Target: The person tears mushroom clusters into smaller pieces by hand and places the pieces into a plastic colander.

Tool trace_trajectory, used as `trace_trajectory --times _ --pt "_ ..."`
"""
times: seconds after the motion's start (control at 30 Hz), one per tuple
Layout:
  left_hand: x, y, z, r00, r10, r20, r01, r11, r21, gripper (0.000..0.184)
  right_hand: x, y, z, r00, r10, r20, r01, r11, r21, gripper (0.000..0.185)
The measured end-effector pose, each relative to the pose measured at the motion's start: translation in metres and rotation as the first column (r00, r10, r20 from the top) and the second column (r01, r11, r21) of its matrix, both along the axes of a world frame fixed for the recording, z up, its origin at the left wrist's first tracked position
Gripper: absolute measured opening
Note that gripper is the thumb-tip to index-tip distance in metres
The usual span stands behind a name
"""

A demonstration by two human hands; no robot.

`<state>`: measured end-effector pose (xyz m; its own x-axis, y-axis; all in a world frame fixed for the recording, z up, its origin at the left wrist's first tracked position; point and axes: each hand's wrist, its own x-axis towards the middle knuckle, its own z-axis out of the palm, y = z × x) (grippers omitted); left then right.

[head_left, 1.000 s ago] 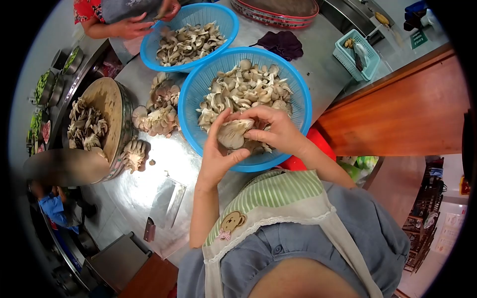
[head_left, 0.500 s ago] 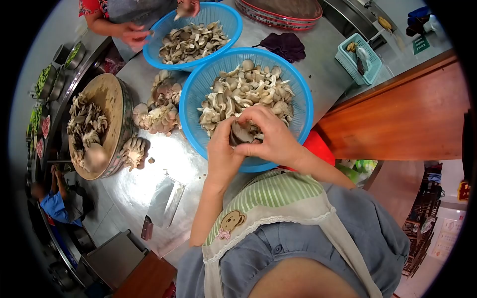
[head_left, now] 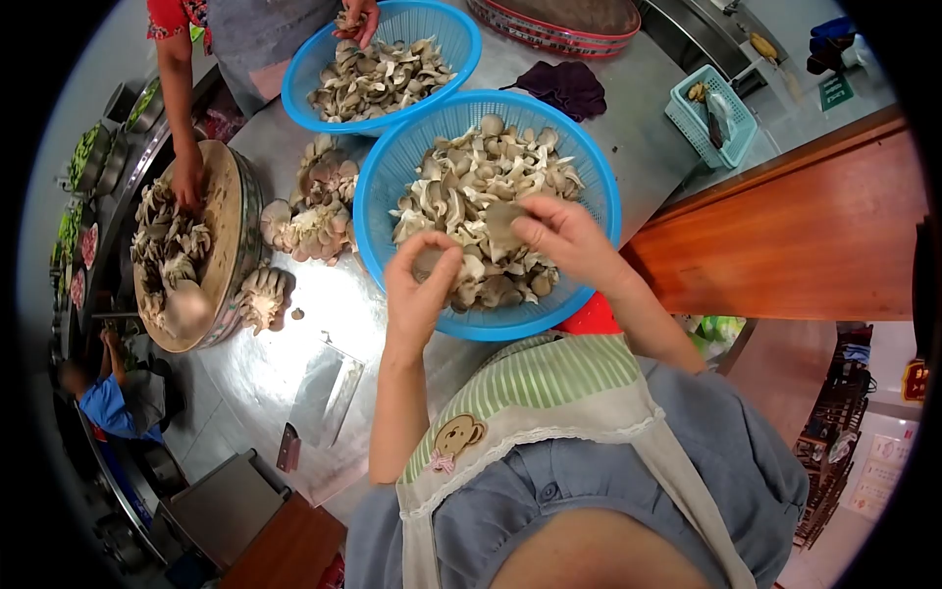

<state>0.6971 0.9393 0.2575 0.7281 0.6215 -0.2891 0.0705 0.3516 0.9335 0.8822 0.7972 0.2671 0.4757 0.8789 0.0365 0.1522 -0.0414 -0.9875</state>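
Both my hands are over the near blue basket [head_left: 367,257], which holds a heap of torn oyster mushrooms [head_left: 491,162]. My right hand [head_left: 569,240] pinches an oyster mushroom piece [head_left: 503,226], slightly blurred, between thumb and fingers. At the basket's near left, my left hand [head_left: 422,280] is closed around another oyster mushroom piece [head_left: 428,261], with its thumb and forefinger curled together and part of the piece hidden. Whole oyster mushroom clusters [head_left: 309,231] lie on the metal table just left of the basket.
Across the table a co-worker's hand [head_left: 186,179] reaches into a round wooden tray [head_left: 222,211] of mushroom clusters; the other holds mushroom over a second blue basket [head_left: 299,104]. A cleaver [head_left: 287,450] lies on the metal table. A purple cloth [head_left: 559,90] is behind the near basket.
My hands were together on one mushroom and are now apart, each with a piece, the right moved rightward. The co-worker's one hand has gone from beside the far basket to the wooden tray.
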Motion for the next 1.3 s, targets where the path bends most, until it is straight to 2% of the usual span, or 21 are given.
trace_trajectory --times 0.03,0.07,0.1,0.13,0.2,0.33,0.4,0.43,0.53,0.6,0.63,0.67,0.73,0.77,0.83,1.0,1.07,1.1,1.2,1.27,1.3 --pt "0.008 -0.006 0.004 0.996 -0.010 0.086 0.000 0.993 0.122 0.017 -0.003 0.003 -0.001 0.990 0.079 0.121 -0.080 0.997 0.005 0.020" --pt "0.015 -0.009 0.005 0.985 -0.031 0.169 -0.011 0.970 0.242 0.019 -0.006 0.004 0.001 0.989 0.079 0.122 -0.081 0.997 0.005 0.020" --pt "0.019 -0.008 0.004 0.982 -0.076 0.172 0.001 0.916 0.401 0.020 -0.009 0.006 0.007 0.989 0.142 0.044 -0.141 0.990 -0.024 0.019" --pt "0.018 -0.007 0.003 0.982 -0.077 0.171 0.002 0.916 0.401 0.020 -0.012 0.008 0.010 0.979 0.202 -0.036 -0.203 0.978 -0.050 0.017" --pt "0.018 -0.007 0.000 0.977 -0.179 0.118 0.153 0.968 0.200 0.016 -0.013 0.009 0.011 0.986 0.152 -0.071 -0.155 0.987 -0.043 0.016" --pt "0.015 -0.005 -0.006 0.976 -0.196 0.096 0.183 0.974 0.133 0.015 -0.011 0.009 0.004 0.985 0.095 -0.145 -0.103 0.993 -0.053 0.016" --pt "0.015 -0.007 -0.011 0.967 -0.093 0.239 0.095 0.995 0.003 0.020 -0.009 0.009 0.004 0.975 0.064 -0.212 -0.074 0.996 -0.040 0.016" --pt "0.013 -0.006 -0.011 0.967 -0.093 0.239 0.095 0.995 0.002 0.020 -0.005 0.007 0.005 0.972 -0.037 -0.231 0.021 0.997 -0.073 0.016" --pt "0.002 0.005 -0.019 0.957 0.227 0.179 -0.193 0.962 -0.191 0.026 0.019 -0.002 -0.007 0.952 -0.188 -0.241 0.179 0.982 -0.061 0.014" --pt "-0.002 0.012 -0.023 0.947 0.268 0.179 -0.234 0.954 -0.190 0.034 0.031 -0.008 -0.008 0.954 -0.257 -0.152 0.271 0.960 0.074 0.017" --pt "0.000 0.012 -0.023 0.947 0.269 0.178 -0.235 0.953 -0.190 0.034 0.032 -0.010 -0.004 0.915 -0.271 0.299 0.271 0.962 0.042 0.027" --pt "0.002 0.010 -0.022 0.953 0.243 0.180 -0.222 0.966 -0.129 0.038 0.029 -0.011 -0.002 0.915 -0.271 0.298 0.272 0.962 0.040 0.027" --pt "0.010 0.005 -0.018 0.960 0.214 0.182 -0.205 0.977 -0.067 0.042 0.014 -0.005 0.010 0.857 -0.175 0.485 0.205 0.979 -0.011 0.039" --pt "0.015 0.001 -0.013 0.967 0.168 0.193 -0.160 0.985 -0.058 0.045 0.004 -0.001 0.016 0.856 -0.178 0.485 0.209 0.978 -0.010 0.039" --pt "0.023 -0.005 -0.013 0.969 0.110 0.222 -0.100 0.993 -0.056 0.048 -0.017 0.008 0.022 0.880 0.022 0.475 -0.053 0.997 0.053 0.043" --pt "0.024 -0.011 -0.003 0.958 0.074 0.278 -0.033 0.988 -0.152 0.048 -0.022 0.009 0.011 0.858 0.061 0.510 -0.073 0.997 0.004 0.044" --pt "0.019 -0.012 -0.002 0.952 0.053 0.301 -0.005 0.988 -0.157 0.049 -0.018 0.007 0.009 0.942 0.046 0.333 -0.041 0.999 -0.022 0.045" --pt "0.017 -0.013 -0.002 0.953 0.017 0.304 0.029 0.989 -0.143 0.050 -0.017 0.007 0.010 0.942 0.046 0.334 -0.040 0.999 -0.023 0.045" --pt "0.016 -0.014 -0.007 0.959 -0.019 0.284 0.049 0.994 -0.101 0.052 -0.018 0.009 0.012 0.912 0.090 0.400 -0.053 0.993 -0.103 0.044" --pt "0.017 -0.016 -0.008 0.966 -0.014 0.259 0.034 0.997 -0.074 0.052 -0.026 0.014 0.011 0.633 -0.079 0.770 0.008 0.995 0.095 0.037" --pt "0.019 -0.017 -0.005 0.969 -0.022 0.246 0.019 1.000 0.014 0.051 -0.026 0.013 0.009 0.633 -0.076 0.771 0.006 0.996 0.093 0.037"
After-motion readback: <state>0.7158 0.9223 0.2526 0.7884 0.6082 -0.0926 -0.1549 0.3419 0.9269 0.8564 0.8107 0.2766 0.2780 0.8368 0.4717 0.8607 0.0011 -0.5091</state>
